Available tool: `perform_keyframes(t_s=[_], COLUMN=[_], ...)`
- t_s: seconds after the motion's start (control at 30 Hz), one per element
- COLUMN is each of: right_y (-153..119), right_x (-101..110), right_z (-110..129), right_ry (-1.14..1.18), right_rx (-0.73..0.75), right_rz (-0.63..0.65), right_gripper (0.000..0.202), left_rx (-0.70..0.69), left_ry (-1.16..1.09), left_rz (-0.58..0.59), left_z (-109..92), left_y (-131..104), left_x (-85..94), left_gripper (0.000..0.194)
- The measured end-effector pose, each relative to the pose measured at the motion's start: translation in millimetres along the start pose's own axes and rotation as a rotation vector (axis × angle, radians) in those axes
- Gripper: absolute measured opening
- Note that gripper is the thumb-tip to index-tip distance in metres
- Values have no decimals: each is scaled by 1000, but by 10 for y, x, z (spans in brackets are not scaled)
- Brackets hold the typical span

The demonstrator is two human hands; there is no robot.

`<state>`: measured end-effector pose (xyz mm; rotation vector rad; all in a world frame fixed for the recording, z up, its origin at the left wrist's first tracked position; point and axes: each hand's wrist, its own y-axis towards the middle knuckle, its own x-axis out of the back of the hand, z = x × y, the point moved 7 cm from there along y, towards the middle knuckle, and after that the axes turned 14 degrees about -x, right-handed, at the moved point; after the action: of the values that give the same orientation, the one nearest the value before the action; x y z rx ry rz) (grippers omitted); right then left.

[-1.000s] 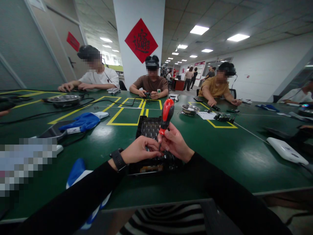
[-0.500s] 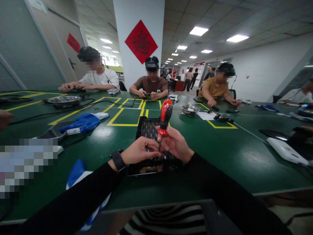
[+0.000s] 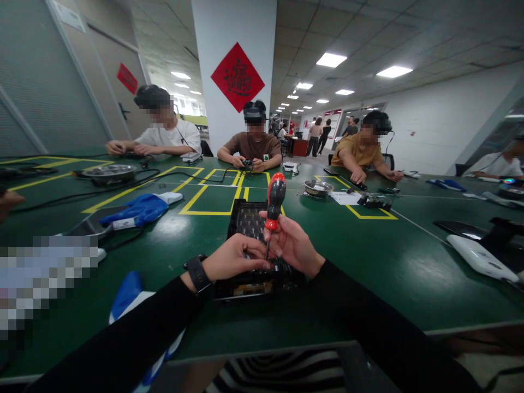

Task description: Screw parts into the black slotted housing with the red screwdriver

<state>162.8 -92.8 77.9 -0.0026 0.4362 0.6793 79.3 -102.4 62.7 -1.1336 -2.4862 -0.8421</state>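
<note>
A red and black screwdriver (image 3: 277, 197) stands nearly upright with its shaft pointing down into an open black case (image 3: 239, 218). My right hand (image 3: 295, 245) is closed around the lower part of its handle. Beside the shaft, my left hand (image 3: 235, 257) has its thumb and fingers pinched together low in the case; whatever lies between them is hidden. Rows of small metal pieces show in the far half of the case. The screwdriver's tip is out of sight behind my fingers.
Blue and white gloves (image 3: 141, 210) lie to the left, near a black cable (image 3: 82, 196). A metal bowl (image 3: 318, 188) and small black parts (image 3: 374, 202) are farther back. At right lies a white device (image 3: 481, 256). Several people sit around the green table (image 3: 368, 273).
The screwdriver handle has turned in my right hand, so more of its black side faces me. Both hands stay in place, and the view has tilted up slightly.
</note>
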Motion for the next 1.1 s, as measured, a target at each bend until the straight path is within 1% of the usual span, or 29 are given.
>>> perform_keyframes(t_s=[0.1,0.33,0.47,0.67,0.93,1.1], right_y=[4,7,8,14,17,28], right_x=[3,30,37,26,47,47], right_z=[1,-3,1,-11,-15,-13], right_ry=[28,-29,-46,36,-38,-26], right_rx=[-21,26,30,-25,37,31], right_rz=[-10,-43,-65,-51,-65,-61], right_gripper=[33,26,28,33,26,31], left_rx=[-3,-38,-25,-19,-47,-20], left_ry=[-5,47,24,12,28,-5], left_rz=[-8,-21,-21,-35,-11,-9], left_z=[-8,-29,-13,-22,-61,-36], left_y=[4,11,9,7,20,10], left_x=[2,25,26,30,18,11], left_gripper=[27,25,27,27,25,27])
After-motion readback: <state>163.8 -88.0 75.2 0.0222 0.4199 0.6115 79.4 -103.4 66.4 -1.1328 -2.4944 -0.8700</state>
